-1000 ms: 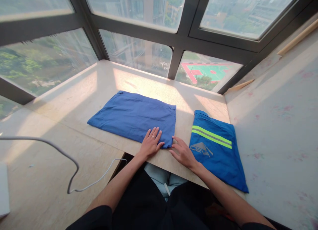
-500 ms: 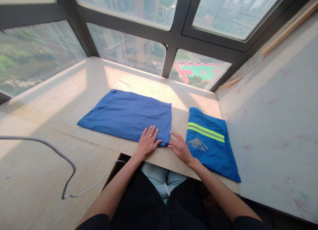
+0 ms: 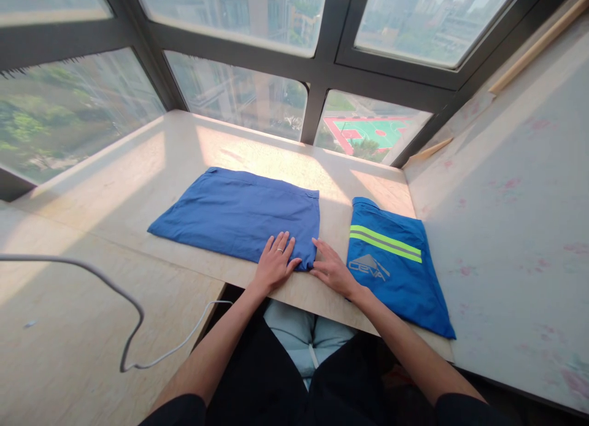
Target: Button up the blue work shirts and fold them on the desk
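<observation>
A folded plain blue garment lies flat on the pale wooden tabletop. My left hand rests flat on its near right corner, fingers spread, a ring on one finger. My right hand lies open on the table just right of that corner, fingertips touching the cloth's edge. To the right lies a second folded blue garment with yellow-green reflective stripes and a grey logo, close to my right wrist.
A white cable loops over the lower table section at the left. Large windows with dark frames close off the far side. A pale stained panel rises at the right, with wooden strips at its edge.
My right hand has slid slightly left, up to the plain garment's corner. The left hand has stayed on the cloth. The view has shifted a little.
</observation>
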`<action>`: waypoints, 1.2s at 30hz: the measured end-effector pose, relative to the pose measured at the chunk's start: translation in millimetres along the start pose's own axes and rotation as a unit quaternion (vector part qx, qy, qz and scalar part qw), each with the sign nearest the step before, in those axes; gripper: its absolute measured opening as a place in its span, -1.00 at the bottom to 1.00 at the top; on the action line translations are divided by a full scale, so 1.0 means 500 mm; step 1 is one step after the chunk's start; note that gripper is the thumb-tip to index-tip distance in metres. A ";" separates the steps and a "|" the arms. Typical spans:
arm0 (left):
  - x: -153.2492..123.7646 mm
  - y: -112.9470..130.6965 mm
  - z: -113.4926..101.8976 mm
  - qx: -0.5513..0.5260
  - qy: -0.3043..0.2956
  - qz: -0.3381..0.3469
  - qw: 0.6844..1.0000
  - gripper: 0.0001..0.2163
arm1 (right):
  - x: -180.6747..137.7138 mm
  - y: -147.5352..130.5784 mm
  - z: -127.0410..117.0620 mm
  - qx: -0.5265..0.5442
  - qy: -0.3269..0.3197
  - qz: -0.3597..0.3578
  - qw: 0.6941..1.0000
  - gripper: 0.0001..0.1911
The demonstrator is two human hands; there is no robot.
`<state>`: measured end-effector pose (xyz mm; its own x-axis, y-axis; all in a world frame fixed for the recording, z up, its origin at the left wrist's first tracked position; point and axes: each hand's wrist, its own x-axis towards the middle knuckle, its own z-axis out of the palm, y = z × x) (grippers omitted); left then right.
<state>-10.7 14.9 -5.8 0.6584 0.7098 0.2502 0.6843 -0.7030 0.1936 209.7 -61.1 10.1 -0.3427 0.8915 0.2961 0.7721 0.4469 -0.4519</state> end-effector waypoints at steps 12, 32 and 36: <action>-0.001 -0.002 0.002 0.009 0.011 0.006 1.000 -0.45 | 0.008 -0.020 -0.010 -0.055 0.023 0.015 0.998 -0.85; -0.002 0.001 0.002 0.015 0.002 0.004 1.000 -0.43 | 0.002 -0.059 0.020 -0.070 0.062 0.131 0.987 -0.75; -0.003 0.000 0.004 0.012 0.006 0.007 1.000 -0.42 | -0.014 -0.066 0.019 -0.090 0.042 0.120 0.988 -0.73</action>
<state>-11.1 14.0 -8.1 0.6639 0.6997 0.2641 0.6828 -0.7111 0.1676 181.3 -81.2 14.8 -0.0987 0.9576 0.2705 0.9108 0.1964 -0.3632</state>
